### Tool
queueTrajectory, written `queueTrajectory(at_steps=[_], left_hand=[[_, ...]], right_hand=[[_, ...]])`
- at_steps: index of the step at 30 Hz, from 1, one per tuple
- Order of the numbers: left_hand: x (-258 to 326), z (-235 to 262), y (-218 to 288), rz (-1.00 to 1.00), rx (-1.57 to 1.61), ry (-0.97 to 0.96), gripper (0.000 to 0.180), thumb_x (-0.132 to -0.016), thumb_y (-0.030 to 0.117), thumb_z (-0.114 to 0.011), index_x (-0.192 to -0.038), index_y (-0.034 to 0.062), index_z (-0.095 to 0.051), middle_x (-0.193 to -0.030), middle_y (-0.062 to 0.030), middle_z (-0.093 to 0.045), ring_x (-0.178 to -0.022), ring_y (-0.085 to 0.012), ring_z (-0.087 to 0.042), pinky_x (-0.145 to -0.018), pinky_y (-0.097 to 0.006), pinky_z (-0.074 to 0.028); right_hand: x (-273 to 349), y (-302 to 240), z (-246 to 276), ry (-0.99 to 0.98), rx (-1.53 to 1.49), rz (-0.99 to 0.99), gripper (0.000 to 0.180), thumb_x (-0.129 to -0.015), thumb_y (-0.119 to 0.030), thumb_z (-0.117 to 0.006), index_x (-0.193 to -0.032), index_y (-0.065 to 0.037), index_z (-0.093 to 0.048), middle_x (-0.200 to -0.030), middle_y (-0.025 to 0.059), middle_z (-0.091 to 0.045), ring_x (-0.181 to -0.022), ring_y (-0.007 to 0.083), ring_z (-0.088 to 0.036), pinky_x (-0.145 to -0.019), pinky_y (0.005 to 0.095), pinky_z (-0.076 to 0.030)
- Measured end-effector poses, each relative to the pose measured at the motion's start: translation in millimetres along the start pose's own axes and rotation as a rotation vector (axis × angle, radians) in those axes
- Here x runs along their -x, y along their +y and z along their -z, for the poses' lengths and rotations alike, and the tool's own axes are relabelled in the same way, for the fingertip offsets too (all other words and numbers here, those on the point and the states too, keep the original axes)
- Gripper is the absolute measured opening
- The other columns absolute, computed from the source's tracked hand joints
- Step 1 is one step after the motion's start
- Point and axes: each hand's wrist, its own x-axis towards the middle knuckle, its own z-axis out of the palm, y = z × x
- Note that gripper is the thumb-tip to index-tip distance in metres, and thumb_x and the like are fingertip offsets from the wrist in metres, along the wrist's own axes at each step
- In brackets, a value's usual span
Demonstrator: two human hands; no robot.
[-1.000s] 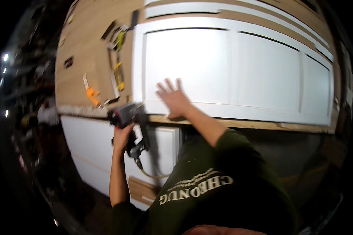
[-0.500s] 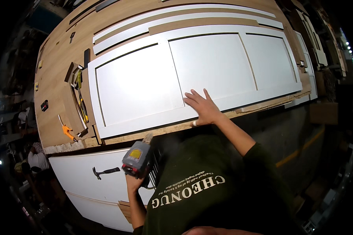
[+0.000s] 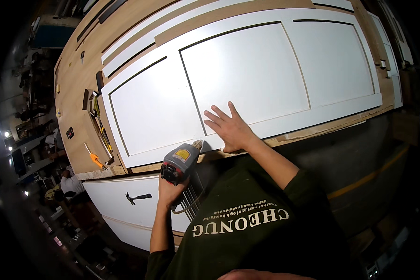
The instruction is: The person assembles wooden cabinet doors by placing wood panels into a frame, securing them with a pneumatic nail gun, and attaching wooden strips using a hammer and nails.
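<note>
My left hand (image 3: 171,190) is wrapped round the grip of a grey corded heat gun (image 3: 184,157) with a yellow label and a dark, red-edged rear. Its metal nozzle lies over the near rail of a white three-section framed panel (image 3: 242,74), close to the foot of the left upright; whether it touches cannot be told. My right hand (image 3: 231,130) rests on the same panel, fingers spread, just right of the nozzle and at the lower end of the dark groove beside that upright.
The panel lies on a wooden workbench (image 3: 74,116) with white and brown strips beyond it. An orange-handled tool (image 3: 97,160) and a yellow-black tool (image 3: 102,133) lie left. Below the bench edge, a claw hammer (image 3: 138,198) rests on a white board (image 3: 112,210).
The heat gun in my left hand has moved up and right, from beside the bench edge to over the panel's near rail. My right hand stays spread on the panel; the view has shifted.
</note>
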Motion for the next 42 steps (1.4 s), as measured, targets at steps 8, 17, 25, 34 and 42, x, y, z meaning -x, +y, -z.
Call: queueTrajectory(at_steps=[8, 17, 25, 34, 42], left_hand=[[-6, -14, 18, -0.02, -0.063, 0.069, 0.04, -0.065, 0.014, -0.074, -0.1, -0.0015, -0.062, -0.091, -0.0116, -0.068, -0.083, -0.02, -0.065, -0.076, -0.032, -0.051], [-5, -18, 36, -0.066, -0.216, 0.097, 0.038, -0.065, 0.015, -0.074, -0.098, -0.0014, -0.063, -0.089, -0.0145, -0.068, -0.083, -0.024, -0.067, -0.075, -0.033, -0.052], [0, -11, 0, -0.039, -0.083, 0.146, 0.04, -0.071, 0.014, -0.073, -0.105, -0.0022, -0.06, -0.086, -0.0102, -0.067, -0.075, -0.0202, -0.066, -0.067, -0.034, -0.052], [2, -4, 11, 0.123, -0.029, 0.113, 0.021, -0.075, 0.014, -0.068, -0.09, 0.0013, -0.062, -0.066, -0.0044, -0.061, -0.058, -0.0137, -0.059, -0.055, -0.029, -0.047], [-2, -2, 9, 0.072, -0.054, 0.071, 0.024, -0.075, 0.013, -0.068, -0.094, 0.0001, -0.062, -0.068, -0.005, -0.062, -0.059, -0.0142, -0.06, -0.055, -0.029, -0.047]], right_hand=[[-3, 7, -6, 0.034, -0.036, 0.005, 0.095, -0.053, -0.041, -0.082, -0.135, -0.01, -0.045, -0.149, 0.0064, -0.031, -0.14, 0.0265, -0.022, -0.109, 0.0628, -0.019], [-4, 7, -4, 0.013, 0.04, 0.024, 0.092, -0.058, -0.045, -0.078, -0.136, -0.01, -0.044, -0.149, 0.0072, -0.031, -0.14, 0.0267, -0.023, -0.107, 0.0627, -0.023], [-4, 8, -5, 0.003, 0.004, 0.022, 0.093, -0.057, -0.043, -0.08, -0.136, -0.01, -0.043, -0.15, 0.0077, -0.028, -0.141, 0.0271, -0.02, -0.108, 0.0642, -0.019], [-3, 6, -8, 0.002, -0.011, 0.02, 0.096, -0.056, -0.042, -0.081, -0.137, -0.011, -0.042, -0.151, 0.008, -0.027, -0.142, 0.0274, -0.018, -0.108, 0.065, -0.017], [-4, 6, -7, 0.01, 0.029, 0.021, 0.092, -0.058, -0.044, -0.079, -0.136, -0.011, -0.044, -0.15, 0.0078, -0.03, -0.141, 0.0271, -0.02, -0.107, 0.0644, -0.022]])
